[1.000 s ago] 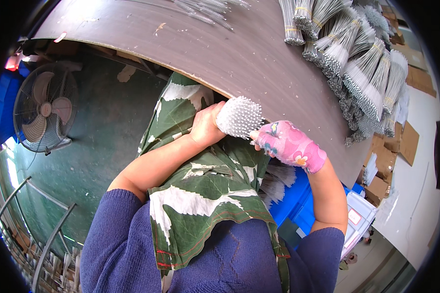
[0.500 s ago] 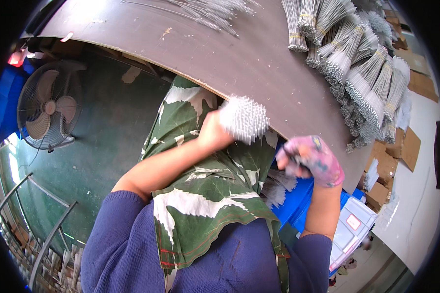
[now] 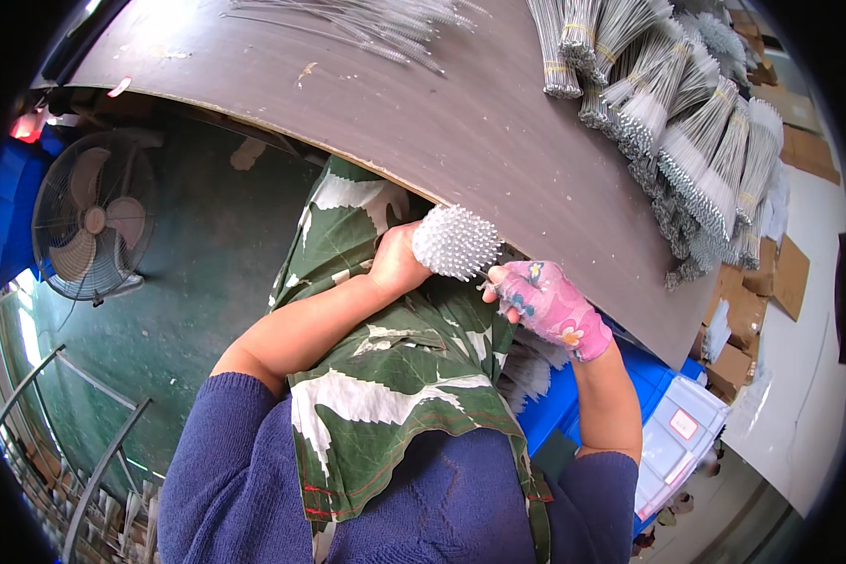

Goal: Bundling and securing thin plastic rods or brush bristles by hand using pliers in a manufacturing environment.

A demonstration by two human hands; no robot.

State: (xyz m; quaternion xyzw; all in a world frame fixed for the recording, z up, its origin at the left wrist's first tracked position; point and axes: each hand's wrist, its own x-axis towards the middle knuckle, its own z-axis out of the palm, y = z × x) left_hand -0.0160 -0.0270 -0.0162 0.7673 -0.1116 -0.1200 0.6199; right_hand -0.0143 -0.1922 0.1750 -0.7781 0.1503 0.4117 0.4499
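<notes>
Gripped in the left hand [image 3: 400, 260], with fingers curled around its side: one bundle [image 3: 457, 242] of thin, pale wire pieces, just off the near edge of the worktop [image 3: 498, 122], above the lap. Rounded in outline, with a domed end studded with small shiny tips, too many to count. Turned with that end up toward the camera and slightly rightward; along the long axis, sharply foreshortened, running back down into the left hand, with the lower length hidden. Close by the lower right rim, the right hand [image 3: 545, 305] in a pink flowered fabric glove, bare at the fingertips, with thumb and forefinger bent near each other; cannot tell whether pinching a wire.

Piled along the right edge of the worktop: a heap of similar bundles [image 3: 686, 122], more than ten, overlapping, metallic and bristly, some tied with yellowish bands. Lying farther in from the near edge, well apart: one loose spread of wire brushes [image 3: 376, 23], slender and fuzzy.
</notes>
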